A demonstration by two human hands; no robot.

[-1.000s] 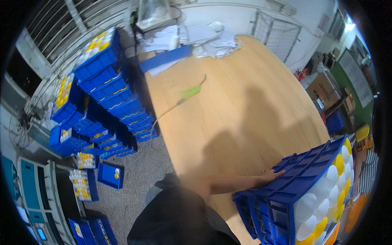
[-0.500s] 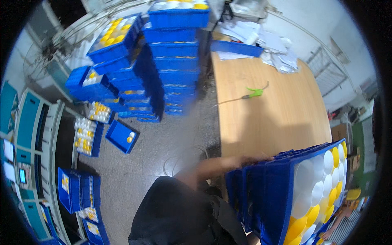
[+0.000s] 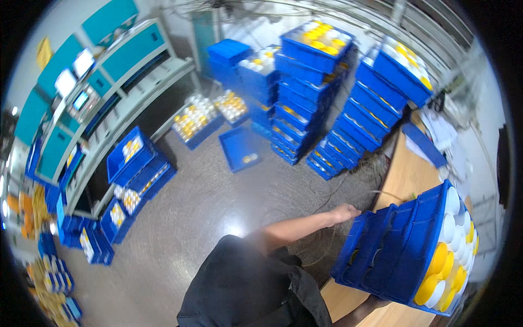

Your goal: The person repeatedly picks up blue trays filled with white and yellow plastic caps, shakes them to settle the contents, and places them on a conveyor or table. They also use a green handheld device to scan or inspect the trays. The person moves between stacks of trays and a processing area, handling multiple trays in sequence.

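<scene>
At the right is a stack of blue plastic crates [image 3: 406,245]. White and yellow round cups or lids [image 3: 444,259] fill its top crate. My left hand [image 3: 344,213] is closed on the far corner of the stack's lowest crate. My right hand [image 3: 376,303] holds the near side of the same stack, its fingers mostly hidden by the crate. Beneath and behind the stack lies a light wooden table [image 3: 411,169].
Tall piles of filled blue crates [image 3: 305,98] stand ahead on the grey floor [image 3: 201,218]. A shallow crate [image 3: 239,150] with a few pieces lies before them. Machines with teal panels [image 3: 125,54] line the left. Lower crates [image 3: 139,163] stand beside them. Papers [image 3: 441,131] lie on the table's far end.
The view has turned left, bringing more of the machines into sight. The crate stack has come along in my hands and now covers more of the table; my left arm reaches out straighter.
</scene>
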